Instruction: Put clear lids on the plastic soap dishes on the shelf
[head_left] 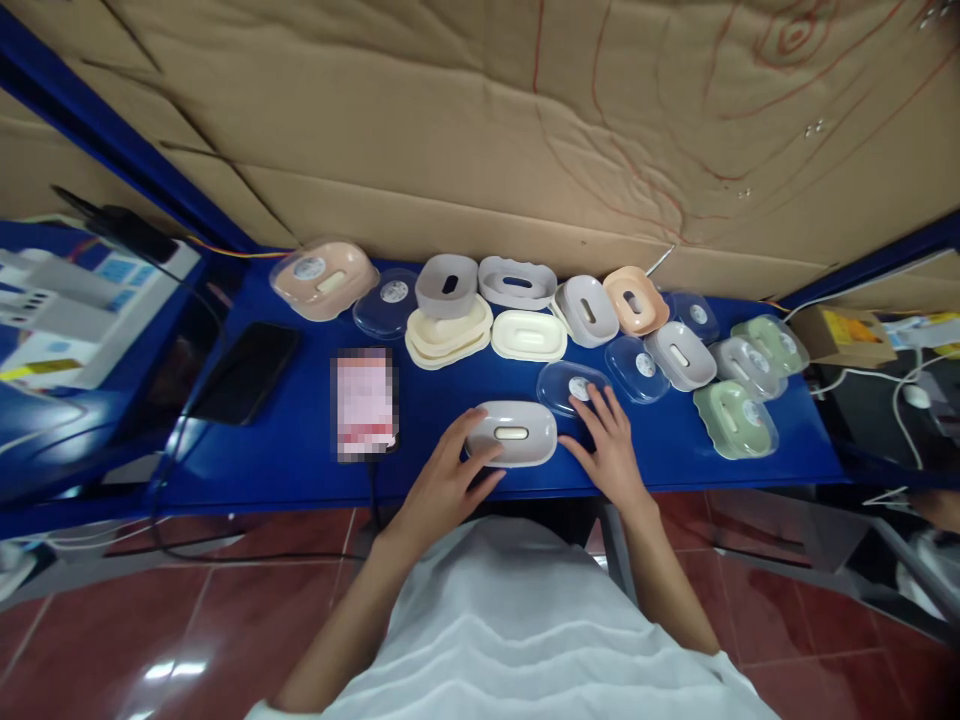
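Near the table's front edge lies a grey oval soap dish (531,445) with a cream insert in its central slot. My left hand (450,470) grips the left end of this dish, its fingers bent over the rim. My right hand (611,450) is spread open to the right, fingertips on or just over the edge of a clear plastic lid (556,385) with a round label. The right thumb points toward the dish's right end; whether it touches is unclear. Behind them sit a cream tray (529,336) and another clear lid (637,370).
Along the back of the blue table (277,460) stand grey dishes (517,282), stacked cream trays (448,338), an orange dish (636,300) and a lidded peach dish (324,280). Lidded green dishes (736,420) are at right. A dark phone (246,375) and a blurred-out item (365,405) lie left.
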